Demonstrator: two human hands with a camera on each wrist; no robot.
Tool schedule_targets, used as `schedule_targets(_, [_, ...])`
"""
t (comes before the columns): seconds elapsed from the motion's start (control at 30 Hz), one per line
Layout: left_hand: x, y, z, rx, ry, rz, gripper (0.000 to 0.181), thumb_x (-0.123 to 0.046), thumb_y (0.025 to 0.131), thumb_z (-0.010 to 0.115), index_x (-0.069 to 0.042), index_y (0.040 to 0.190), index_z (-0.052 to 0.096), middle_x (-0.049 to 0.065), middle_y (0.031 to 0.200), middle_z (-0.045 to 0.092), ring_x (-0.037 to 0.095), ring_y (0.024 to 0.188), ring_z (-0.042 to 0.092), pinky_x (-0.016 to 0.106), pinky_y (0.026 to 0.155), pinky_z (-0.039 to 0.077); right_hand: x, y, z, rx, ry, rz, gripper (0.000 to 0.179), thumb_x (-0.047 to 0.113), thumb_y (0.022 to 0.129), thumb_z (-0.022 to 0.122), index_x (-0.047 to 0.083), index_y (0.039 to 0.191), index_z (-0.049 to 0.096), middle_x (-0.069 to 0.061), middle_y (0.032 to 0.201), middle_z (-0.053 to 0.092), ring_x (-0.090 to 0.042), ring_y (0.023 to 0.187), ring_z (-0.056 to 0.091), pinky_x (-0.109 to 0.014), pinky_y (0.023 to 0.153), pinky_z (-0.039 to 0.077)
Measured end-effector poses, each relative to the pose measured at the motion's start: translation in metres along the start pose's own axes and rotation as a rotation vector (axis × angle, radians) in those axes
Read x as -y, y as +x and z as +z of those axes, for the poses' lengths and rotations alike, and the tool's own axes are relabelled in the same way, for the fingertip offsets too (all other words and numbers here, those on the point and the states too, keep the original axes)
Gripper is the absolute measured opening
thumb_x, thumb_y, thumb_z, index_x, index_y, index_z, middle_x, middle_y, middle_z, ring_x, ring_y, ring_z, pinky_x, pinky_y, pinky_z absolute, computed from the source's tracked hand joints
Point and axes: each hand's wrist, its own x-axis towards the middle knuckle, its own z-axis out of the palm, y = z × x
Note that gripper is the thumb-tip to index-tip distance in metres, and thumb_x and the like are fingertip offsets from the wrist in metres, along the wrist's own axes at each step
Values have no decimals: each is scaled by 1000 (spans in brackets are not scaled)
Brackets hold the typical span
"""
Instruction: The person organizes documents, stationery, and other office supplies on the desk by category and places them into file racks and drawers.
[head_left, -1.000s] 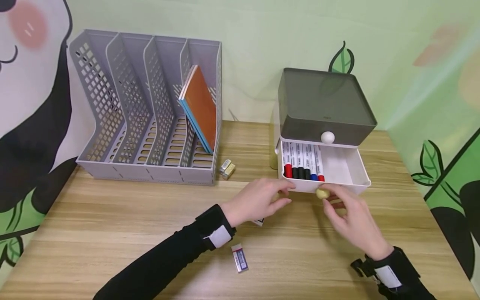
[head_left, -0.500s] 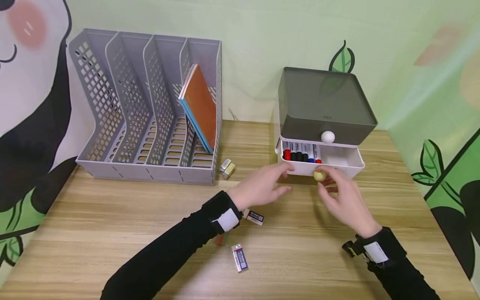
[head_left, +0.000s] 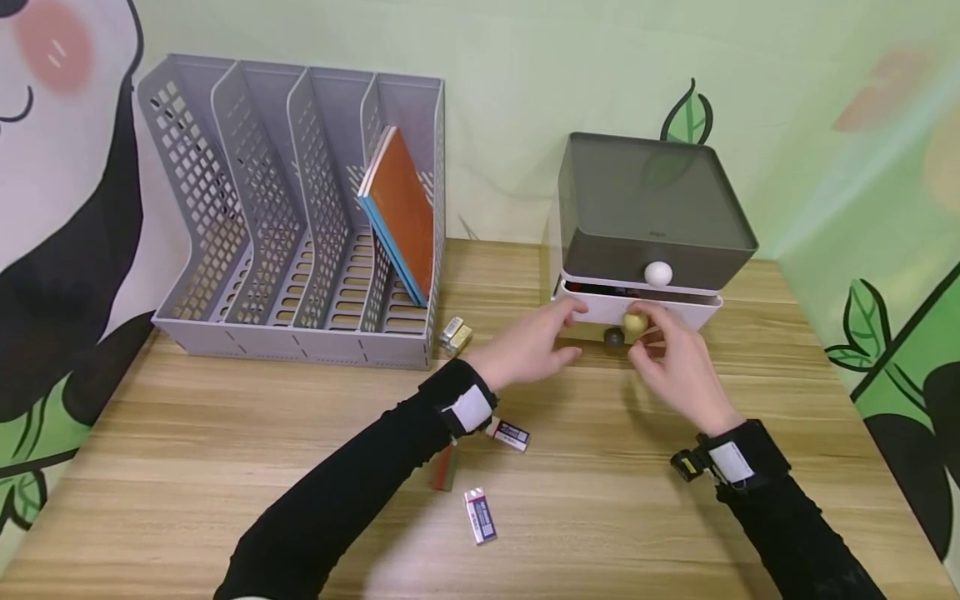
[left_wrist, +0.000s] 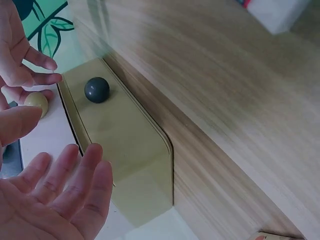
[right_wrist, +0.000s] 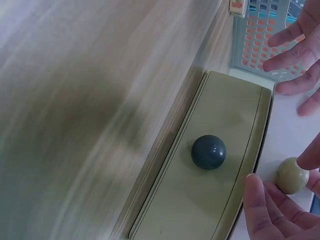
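The white drawer (head_left: pixel 603 308) of the desk organizer (head_left: pixel 656 196) stands slightly out. My right hand (head_left: pixel 678 362) has bent fingers around its yellow round knob (right_wrist: pixel 292 175); the thumb (right_wrist: pixel 257 202) sits lower, apart from the knob. At the drawer front's left end is my left hand (head_left: pixel 525 346), fingers loosely spread and holding nothing; whether its fingertips touch the front I cannot tell. Only a thin slit shows into the drawer, its contents mostly hidden. Below lies a beige drawer (left_wrist: pixel 122 130) with a dark knob (right_wrist: pixel 208 152). The dark upper drawer with its white knob (head_left: pixel 657 273) is closed.
A grey file rack (head_left: pixel 292 217) at the left holds an orange and blue book (head_left: pixel 401 212). Two small yellowish packs (head_left: pixel 455 336) lie beside it. Nearer are two erasers (head_left: pixel 480 517) and a red-and-green stick (head_left: pixel 444 468), partly under the left arm.
The white drawer has slid back into the organizer, hiding the markers inside. Both hands have moved away from me with it, uncovering the dark knob, an eraser and the red-and-green stick.
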Motion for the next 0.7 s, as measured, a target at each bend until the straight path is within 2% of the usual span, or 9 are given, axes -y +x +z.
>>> schedule_targets(0.1, [1,4,-1,-2,-8,-9,56,-23,88,64,-14,137,38,8,125,57,21,114,57,33,96,47,-1,4,1,-4,2,7,41,-2,79,56,3,120,54,-14,108,59,-24,85,64,-35,66,57])
schedule_targets(0.2, [1,6,-2,-1,-22,-23,57,-21,87,64,-14,137,37,9,125,56,21,114,56,33,96,47,-3,7,2,-8,-2,13,42,-3,79,56,3,120,54,-14,108,59,-24,86,64,-34,67,57])
schedule_targets(0.53, [1,12,-5,0,-6,-46,58,-20,87,64,-13,138,37,7,124,55,21,112,57,31,93,48,-5,14,5,-21,-1,43,40,-3,78,56,5,117,56,-11,107,59,-24,87,64,-14,66,51])
schedule_targets(0.6, [2,12,-5,-2,1,-45,57,-20,87,64,-13,137,37,7,123,55,21,112,57,31,92,49,-4,15,6,-20,-3,54,40,-3,78,56,5,117,56,-11,107,59,-24,87,64,-16,65,51])
schedule_targets(0.7, [3,13,-5,-9,7,-39,56,-20,87,64,-13,137,38,7,123,55,21,111,58,32,92,49,-4,15,6,-10,4,61,40,-4,78,56,5,118,55,-12,107,59,-26,86,63,-26,67,54])
